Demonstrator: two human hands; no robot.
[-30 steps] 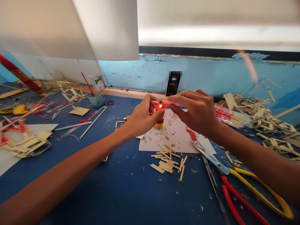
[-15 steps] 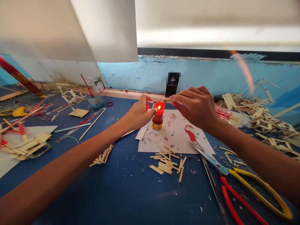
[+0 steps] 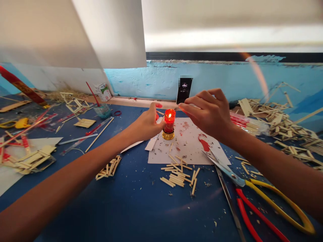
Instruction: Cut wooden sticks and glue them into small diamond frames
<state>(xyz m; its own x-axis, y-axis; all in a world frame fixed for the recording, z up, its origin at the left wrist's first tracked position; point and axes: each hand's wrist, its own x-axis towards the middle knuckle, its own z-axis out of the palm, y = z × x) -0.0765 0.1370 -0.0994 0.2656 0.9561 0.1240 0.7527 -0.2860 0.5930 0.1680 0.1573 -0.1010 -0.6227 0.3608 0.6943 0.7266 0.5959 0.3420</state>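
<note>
A small lit red candle [image 3: 169, 123] in a gold holder stands on a white sheet of paper [image 3: 188, 144] on the blue table. My left hand [image 3: 147, 122] pinches one end of a thin wooden stick [image 3: 159, 112] just left of the flame. My right hand [image 3: 209, 112] pinches the stick's other end on the right, so the stick spans just above the flame. Its middle is hard to make out against the glow.
Cut stick pieces [image 3: 178, 174] lie in front of the paper, with another small pile [image 3: 109, 167] to the left. Yellow-handled scissors [image 3: 254, 191] and red-handled pliers [image 3: 242, 211] lie at lower right. A phone [image 3: 184, 90] leans on the blue wall. Stick heaps [image 3: 282, 127] fill the right side.
Both hands have lowered slightly and spread apart, uncovering the candle. The stick stays held across the flame.
</note>
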